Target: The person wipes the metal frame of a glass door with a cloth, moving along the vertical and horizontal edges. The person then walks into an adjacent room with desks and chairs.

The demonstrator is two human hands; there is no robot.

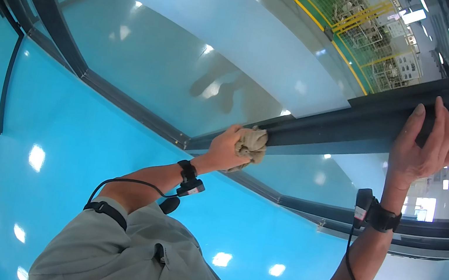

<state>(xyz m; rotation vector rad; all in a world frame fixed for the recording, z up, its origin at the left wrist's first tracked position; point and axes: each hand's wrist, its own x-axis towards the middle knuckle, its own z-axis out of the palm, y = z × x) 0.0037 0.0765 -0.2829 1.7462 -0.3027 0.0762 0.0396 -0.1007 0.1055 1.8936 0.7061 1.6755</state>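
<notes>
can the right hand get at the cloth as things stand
Probably yes: the right hand is open, and nothing visible blocks the way along the dark post to the cloth. The left hand grips its left side, but its right side looks exposed.

Left hand [224, 150]: closes in a grip.
Left arm [146, 187]: angles inward.
Right hand [421, 152]: spreads fingers [411, 125] apart.
Right arm [360, 259]: reaches forward.

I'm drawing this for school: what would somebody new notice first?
Probably the shiny, bright-blue floor, spreading across the left and lower middle. Near the centre, the left hand clutches a crumpled beige cloth at the end of a dark grey frame post. At the upper right, the right hand spreads its fingers by that post.
</notes>
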